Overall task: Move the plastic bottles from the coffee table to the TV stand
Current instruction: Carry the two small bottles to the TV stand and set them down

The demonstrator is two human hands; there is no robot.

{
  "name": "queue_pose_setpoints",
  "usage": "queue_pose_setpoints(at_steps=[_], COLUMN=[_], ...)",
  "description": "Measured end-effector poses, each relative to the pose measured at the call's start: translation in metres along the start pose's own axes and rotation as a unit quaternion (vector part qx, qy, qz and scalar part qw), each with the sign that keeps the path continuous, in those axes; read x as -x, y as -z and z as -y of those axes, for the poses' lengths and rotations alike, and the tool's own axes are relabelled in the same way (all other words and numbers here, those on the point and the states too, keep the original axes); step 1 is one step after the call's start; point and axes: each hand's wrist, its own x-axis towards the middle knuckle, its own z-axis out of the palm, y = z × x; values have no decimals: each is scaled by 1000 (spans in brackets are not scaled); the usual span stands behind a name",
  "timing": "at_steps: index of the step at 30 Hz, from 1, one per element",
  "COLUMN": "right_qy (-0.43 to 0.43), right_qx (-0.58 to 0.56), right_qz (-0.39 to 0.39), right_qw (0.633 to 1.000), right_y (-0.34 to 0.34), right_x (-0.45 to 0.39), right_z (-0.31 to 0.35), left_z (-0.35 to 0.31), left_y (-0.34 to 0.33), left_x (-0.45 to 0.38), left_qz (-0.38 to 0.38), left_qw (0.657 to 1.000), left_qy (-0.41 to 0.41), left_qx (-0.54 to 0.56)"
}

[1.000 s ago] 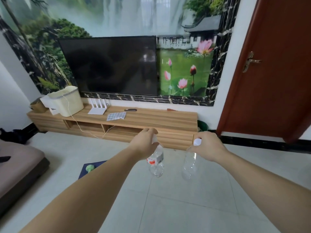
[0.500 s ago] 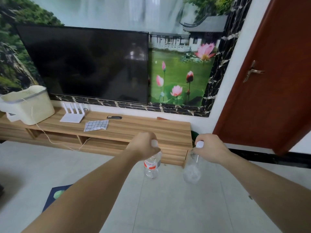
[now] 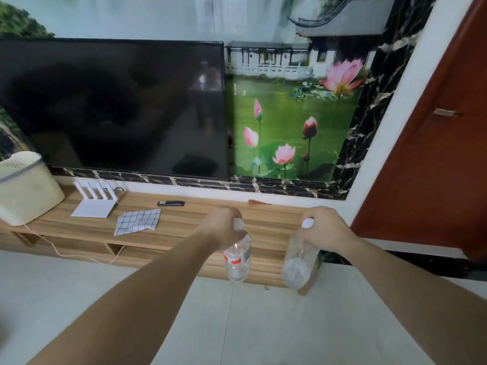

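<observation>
Bottles hang from both hands in front of the TV stand (image 3: 276, 219), neither one set down yet. The left hand (image 3: 224, 227) has its grip closed round the neck of a clear bottle with a red-and-white label (image 3: 237, 256), white cap showing above the fingers. The right hand (image 3: 324, 227) is likewise closed round the neck of a plain clear bottle (image 3: 299, 267), its white cap poking out at the thumb side. Both bottles dangle upright below the level of the stand's top, seen against its front face, so they appear short of it and clear of the floor.

As for progress, the carry looks nearly done: the stand fills the middle of the view and the arms are stretched toward it. What is left is to lift both bottles above the top edge, bring them forward and stand them on the wood. The right part of the top, past the checked cloth (image 3: 138, 221) and the dark remote (image 3: 170, 203), looks bare and seems the likely spot. The coffee table is out of view, so whether more bottles wait there cannot be told.
</observation>
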Motion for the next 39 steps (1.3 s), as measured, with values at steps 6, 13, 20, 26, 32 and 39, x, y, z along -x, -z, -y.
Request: queue_pose_setpoints(at_steps=[6, 13, 20, 26, 32, 39], right_qy=[-1, -12, -75, -98, -100, -97], right_qx=[-9, 36, 65, 102, 110, 105], right_qz=[36, 47, 44, 77, 88, 125], right_qw=[999, 998, 994, 987, 985, 982], right_y=[2, 2, -3, -11, -33, -100], right_x=[-121, -243, -354, -430, -491, -556], right_z=[-5, -24, -41, -66, -105, -173], left_z=[6, 19, 32, 33, 33, 44], left_y=[-8, -21, -42, -69, -112, -198], left_x=[-117, -246, -387, -475, -533, -578], left_qz=[14, 29, 97, 124, 142, 154], left_qw=[1000, 999, 995, 991, 989, 987], left_qy=[22, 19, -31, -44, -43, 27], left_qx=[-16, 8, 18, 27, 25, 37])
